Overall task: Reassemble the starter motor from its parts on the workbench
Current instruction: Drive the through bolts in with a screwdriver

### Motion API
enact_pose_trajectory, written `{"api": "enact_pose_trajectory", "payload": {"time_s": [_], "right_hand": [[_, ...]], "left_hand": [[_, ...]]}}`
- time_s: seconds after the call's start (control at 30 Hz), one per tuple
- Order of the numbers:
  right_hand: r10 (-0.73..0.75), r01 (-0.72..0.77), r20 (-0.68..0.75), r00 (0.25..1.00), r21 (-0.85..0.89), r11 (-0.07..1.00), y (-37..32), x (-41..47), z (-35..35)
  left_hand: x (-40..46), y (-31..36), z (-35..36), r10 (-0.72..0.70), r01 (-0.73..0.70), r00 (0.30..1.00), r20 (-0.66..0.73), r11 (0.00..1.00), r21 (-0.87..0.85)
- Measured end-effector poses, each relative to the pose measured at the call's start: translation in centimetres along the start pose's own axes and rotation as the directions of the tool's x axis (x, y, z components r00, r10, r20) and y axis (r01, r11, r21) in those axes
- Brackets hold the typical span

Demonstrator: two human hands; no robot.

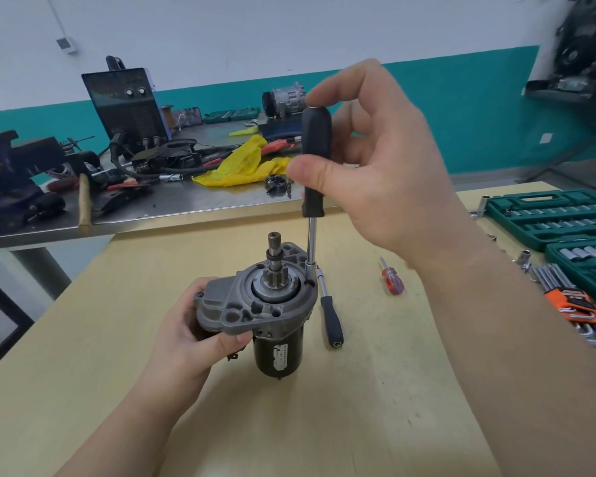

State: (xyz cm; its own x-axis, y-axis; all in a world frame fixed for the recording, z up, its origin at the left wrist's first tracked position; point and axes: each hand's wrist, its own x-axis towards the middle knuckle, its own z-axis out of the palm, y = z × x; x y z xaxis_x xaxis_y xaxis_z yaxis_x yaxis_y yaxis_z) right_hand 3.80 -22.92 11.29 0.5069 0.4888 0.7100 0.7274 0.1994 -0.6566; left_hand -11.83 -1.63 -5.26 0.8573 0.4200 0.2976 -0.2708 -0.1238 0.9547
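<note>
Head view: left hand (190, 325) grips the starter motor (265, 304) upright on the surface (393, 390); right hand (369, 160) pinches the driver (315, 166) on a housing bolt; tilting could slip it off

Your widest open stretch of bench (289, 425) is the lower middle of the frame, between your two forearms. The starter motor (265, 304) stands upright at centre, gripped by your left hand (193, 325); the driver (314, 166) held by your right hand (375, 166) rises from its right rim. Just right of the motor lies a black-handled extension bar (331, 318), then a small red screwdriver (391, 278) with bare bench between them. The right edge is crowded by green socket cases (547, 215) and an orange hex key set (578, 304). The steel bench (186, 204) across the upper left is cluttered.
</note>
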Motion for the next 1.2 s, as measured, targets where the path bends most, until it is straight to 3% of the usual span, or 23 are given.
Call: {"api": "enact_pose_trajectory", "payload": {"time_s": [0.1, 0.17, 0.23, 0.37, 0.43, 0.5, 0.63, 0.7, 0.77, 0.87, 0.97, 1.03, 1.2], "right_hand": [[-0.083, 0.014, -0.198, 0.977, -0.325, 0.945, 0.3, -0.3, 1.2], [-0.093, 0.014, -0.213, 0.973, -0.346, 0.938, 0.4, -0.4, 1.4], [-0.057, 0.012, -0.167, 0.984, -0.259, 0.966, 0.6, -0.1, 1.1], [0.057, -0.067, 0.064, 0.996, 0.171, 0.983, 0.3, 0.1, 0.0], [0.029, -0.058, 0.130, 0.991, 0.231, 0.971, -0.1, 0.0, -0.4], [0.001, -0.010, 0.082, 0.997, 0.121, 0.993, -0.4, -0.1, -0.2], [-0.080, 0.027, -0.151, 0.985, -0.325, 0.945, -0.2, -0.2, 1.0], [-0.101, 0.027, -0.182, 0.978, -0.370, 0.929, -0.2, -0.3, 1.2], [-0.030, -0.002, -0.128, 0.991, -0.244, 0.970, -0.3, -0.1, 0.9], [0.089, -0.090, 0.016, 0.996, 0.104, 0.990, -0.3, 0.1, 0.2], [0.071, -0.086, 0.087, 0.994, 0.184, 0.979, -0.5, 0.1, -0.3], [0.064, -0.068, 0.033, 0.997, 0.135, 0.989, -0.4, 0.0, -0.3], [-0.030, -0.029, -0.215, 0.976, -0.266, 0.964, 0.1, -0.1, 0.6]], "left_hand": [[0.0, -0.1, -0.1, 0.002, -0.002, 1.000, -0.002, 1.000, -0.003], [0.0, -0.1, -0.1, 0.005, -0.005, 1.000, -0.003, 1.000, -0.006], [0.0, -0.1, -0.1, 0.007, -0.007, 1.000, -0.003, 1.000, -0.006], [0.1, -0.1, -0.1, 0.007, -0.007, 1.000, 0.000, 1.000, -0.010], [0.1, -0.1, -0.1, 0.008, -0.008, 1.000, 0.005, 1.000, -0.008], [0.1, 0.0, -0.1, 0.011, -0.011, 1.000, 0.008, 1.000, -0.004], [0.1, -0.3, -0.1, 0.010, -0.010, 1.000, 0.009, 1.000, 0.001], [0.1, -0.3, -0.2, 0.007, -0.007, 1.000, 0.005, 1.000, 0.001], [0.1, -0.4, -0.3, 0.003, -0.003, 1.000, 0.002, 1.000, -0.006], [0.1, -0.4, -0.4, 0.009, -0.009, 1.000, 0.011, 1.000, -0.021], [0.1, -0.4, -0.3, 0.006, -0.006, 1.000, 0.018, 1.000, -0.018], [0.1, -0.3, -0.2, 0.008, -0.008, 1.000, 0.020, 1.000, -0.020], [0.1, -0.1, 0.0, 0.017, -0.017, 1.000, 0.011, 1.000, -0.024]]}}
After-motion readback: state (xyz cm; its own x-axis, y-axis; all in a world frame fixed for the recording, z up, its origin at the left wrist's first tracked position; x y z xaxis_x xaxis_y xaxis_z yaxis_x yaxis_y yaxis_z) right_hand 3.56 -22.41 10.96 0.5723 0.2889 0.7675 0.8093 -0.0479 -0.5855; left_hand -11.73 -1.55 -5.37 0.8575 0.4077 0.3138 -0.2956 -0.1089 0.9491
